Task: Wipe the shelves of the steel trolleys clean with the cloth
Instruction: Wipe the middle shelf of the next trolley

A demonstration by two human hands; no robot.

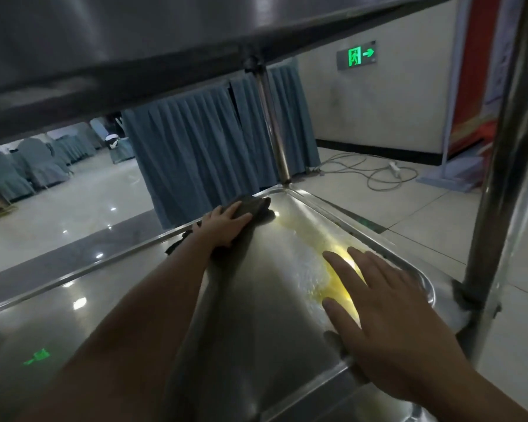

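The left hand (223, 222) hides much of the cloth (250, 205) beneath it.

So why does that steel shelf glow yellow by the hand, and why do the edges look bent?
Head view: the yellow patch looks like glare reflected off the lower shelf near the right hand; the wide-angle lens bows the upright post; the upper shelf is close and blurred.

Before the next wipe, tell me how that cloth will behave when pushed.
Probably floppy: the cloth lies bunched under the left hand. It should slide easily on the smooth steel shelf, and likely drag the yellowish smear.
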